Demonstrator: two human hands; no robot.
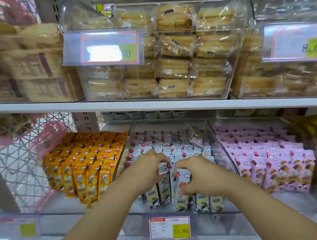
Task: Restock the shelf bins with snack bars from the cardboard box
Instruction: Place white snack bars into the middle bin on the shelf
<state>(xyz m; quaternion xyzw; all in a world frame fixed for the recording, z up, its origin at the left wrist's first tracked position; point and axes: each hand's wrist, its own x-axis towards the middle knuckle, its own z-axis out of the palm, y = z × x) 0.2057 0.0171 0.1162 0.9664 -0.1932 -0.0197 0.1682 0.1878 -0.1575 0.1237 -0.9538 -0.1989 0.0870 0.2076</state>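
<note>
Your left hand (pixel 147 168) and right hand (pixel 198 176) each pinch snack bars (pixel 165 186) at the bin (pixel 212 216) front. Likely light, slick wrappers; grip mid-pack.

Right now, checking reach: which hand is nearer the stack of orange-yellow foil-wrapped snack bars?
Left. The left hand grips white-wrapped snack bars just right of the orange-yellow snack bars; the right hand grips more further right.

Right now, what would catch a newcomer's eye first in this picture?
The left hand and right hand sit close together at the centre, both gripping white snack bars in the middle clear bin. Bright yellow bars stand to its left and pink bars to its right; wrapped pastries fill the shelf above.
</note>
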